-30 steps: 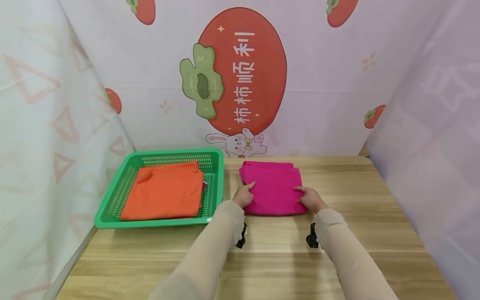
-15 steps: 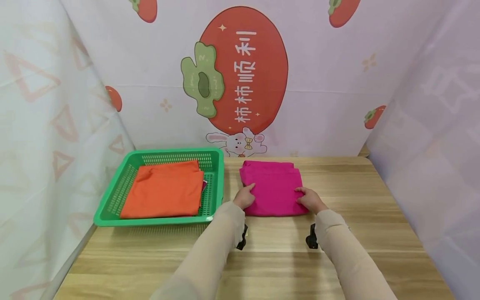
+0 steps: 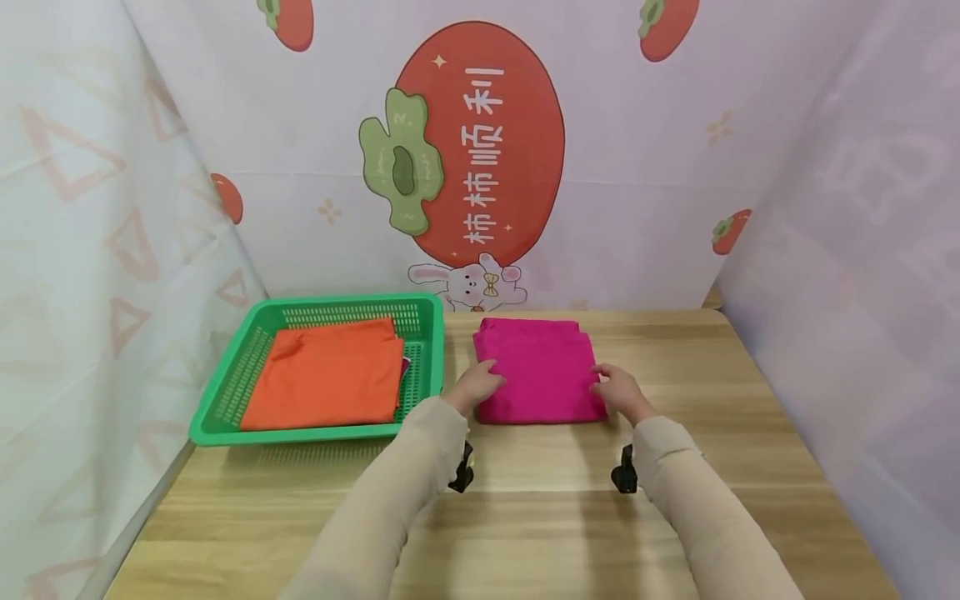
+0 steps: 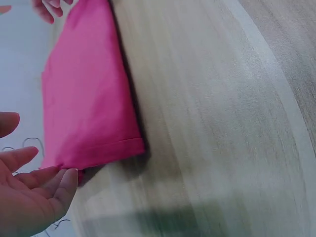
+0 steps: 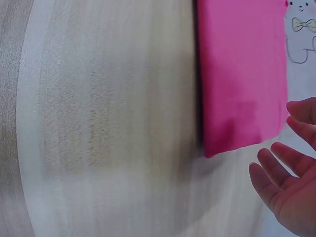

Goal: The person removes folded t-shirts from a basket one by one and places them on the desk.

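Behind the wooden table (image 3: 525,533) hangs a pale curtain (image 3: 630,150), printed with a big red fruit and a rabbit, whose lower part is cut off at the table's back edge. On the table, between the two hands, lies a folded pink cloth (image 3: 540,379). Its inner layers are hidden, and each wrist view cuts off its far end. The left hand (image 3: 476,387) is at the near left side; its fingers are loose, the tips at the cloth's edge, and the thumb (cropped by the left wrist view) is away from them. The right hand (image 3: 622,392) has its fingers relaxed and spread beside the right edge; whether it touches, I cannot tell. To the left stands a green basket (image 3: 300,435) with a folded orange cloth (image 3: 326,375); a small dark piece (image 3: 406,367) peeps from beneath, hard to recognise. The left sleeve (image 3: 408,475) covers the basket's near right corner.
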The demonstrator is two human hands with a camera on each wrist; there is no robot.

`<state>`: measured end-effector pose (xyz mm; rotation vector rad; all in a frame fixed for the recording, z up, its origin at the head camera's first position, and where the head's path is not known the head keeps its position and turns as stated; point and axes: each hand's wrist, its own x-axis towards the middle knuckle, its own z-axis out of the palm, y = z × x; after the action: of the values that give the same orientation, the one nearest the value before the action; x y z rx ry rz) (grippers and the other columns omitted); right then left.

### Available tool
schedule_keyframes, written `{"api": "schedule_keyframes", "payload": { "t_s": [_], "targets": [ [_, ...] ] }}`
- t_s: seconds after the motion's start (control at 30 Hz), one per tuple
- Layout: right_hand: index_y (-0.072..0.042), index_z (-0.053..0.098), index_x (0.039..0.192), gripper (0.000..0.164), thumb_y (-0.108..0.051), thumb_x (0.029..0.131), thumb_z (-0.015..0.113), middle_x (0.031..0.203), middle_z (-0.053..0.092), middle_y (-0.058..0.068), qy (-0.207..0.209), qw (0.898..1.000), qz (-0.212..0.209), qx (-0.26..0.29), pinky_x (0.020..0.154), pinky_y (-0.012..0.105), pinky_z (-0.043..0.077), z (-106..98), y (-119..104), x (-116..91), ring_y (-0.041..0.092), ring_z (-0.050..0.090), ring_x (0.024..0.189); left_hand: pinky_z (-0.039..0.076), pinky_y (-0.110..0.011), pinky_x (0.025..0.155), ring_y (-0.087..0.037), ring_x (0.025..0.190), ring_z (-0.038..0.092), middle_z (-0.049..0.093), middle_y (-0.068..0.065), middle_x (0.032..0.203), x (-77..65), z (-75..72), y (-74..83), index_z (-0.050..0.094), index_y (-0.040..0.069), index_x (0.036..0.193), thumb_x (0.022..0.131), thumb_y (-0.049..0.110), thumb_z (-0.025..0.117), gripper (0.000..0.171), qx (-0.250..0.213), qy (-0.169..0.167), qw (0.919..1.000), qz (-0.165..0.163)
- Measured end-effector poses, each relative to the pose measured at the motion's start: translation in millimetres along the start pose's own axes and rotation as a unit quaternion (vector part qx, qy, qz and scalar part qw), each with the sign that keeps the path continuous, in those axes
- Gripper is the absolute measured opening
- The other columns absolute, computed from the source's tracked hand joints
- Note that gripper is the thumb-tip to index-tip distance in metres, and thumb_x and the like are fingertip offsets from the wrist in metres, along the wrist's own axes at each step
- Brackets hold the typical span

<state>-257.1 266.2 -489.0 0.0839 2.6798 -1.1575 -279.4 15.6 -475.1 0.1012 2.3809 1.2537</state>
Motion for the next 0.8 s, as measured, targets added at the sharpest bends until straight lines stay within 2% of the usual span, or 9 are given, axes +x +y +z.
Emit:
{"api": "schedule_keyframes", "payload": {
  "t_s": [0.07,0.3,0.5,0.7,0.8],
  "targets": [
    [0.008,0.043,0.120,0.041,-0.005,0.082,0.047,0.125,0.035,0.029,0.001,1.000,-0.010,0.008,0.091,0.049,0.029,-3.0,-6.3,-0.3,0.040,0.031,0.116,0.027,-0.041,0.095,-0.027,0.121,0.028,0.033,-0.013,0.134,-5.7,-6.4,2.7,0.030,0.002,0.133,0.088,0.017,0.044,0.050,-0.008,0.002,1.0000,0.002],
    [0.002,0.037,0.128,0.045,-0.010,0.086,0.047,0.128,0.035,0.022,-0.018,0.998,-0.027,0.056,0.083,0.045,0.037,-5.4,-26.2,-4.5,0.035,0.041,0.108,0.027,-0.045,0.094,-0.031,0.121,0.029,0.030,-0.015,0.135,-24.5,-31.6,6.8,0.031,0.002,0.133,0.088,0.019,0.045,0.050,-0.017,-0.005,0.9991,0.037],
    [-0.002,0.036,0.129,0.046,-0.013,0.086,0.050,0.130,0.034,0.020,-0.023,0.994,-0.059,0.094,0.083,0.044,0.038,-2.6,-49.8,-16.0,0.033,0.040,0.108,0.031,-0.045,0.091,-0.029,0.117,0.034,0.031,-0.010,0.135,-47.1,-48.8,5.8,0.035,0.008,0.133,0.088,0.023,0.046,0.048,-0.047,-0.002,0.9971,0.060],
    [-0.007,0.040,0.128,0.045,-0.014,0.085,0.053,0.129,0.037,0.015,-0.026,0.987,-0.070,0.140,0.085,0.044,0.037,15.7,-77.0,-23.6,0.030,0.040,0.109,0.031,-0.045,0.091,-0.028,0.117,0.035,0.032,-0.008,0.134,-67.3,-70.0,-5.5,0.037,0.015,0.132,0.088,0.025,0.049,0.047,-0.037,0.020,0.9975,0.058],
    [-0.009,0.043,0.126,0.044,-0.014,0.084,0.054,0.126,0.041,0.012,-0.026,0.983,-0.071,0.168,0.085,0.043,0.037,31.9,-92.8,-25.1,0.027,0.042,0.108,0.028,-0.047,0.093,-0.031,0.120,0.029,0.028,-0.009,0.137,-76.9,-85.4,-12.9,0.033,0.012,0.134,0.089,0.024,0.046,0.048,-0.032,0.020,0.9976,0.058]
  ]
}}
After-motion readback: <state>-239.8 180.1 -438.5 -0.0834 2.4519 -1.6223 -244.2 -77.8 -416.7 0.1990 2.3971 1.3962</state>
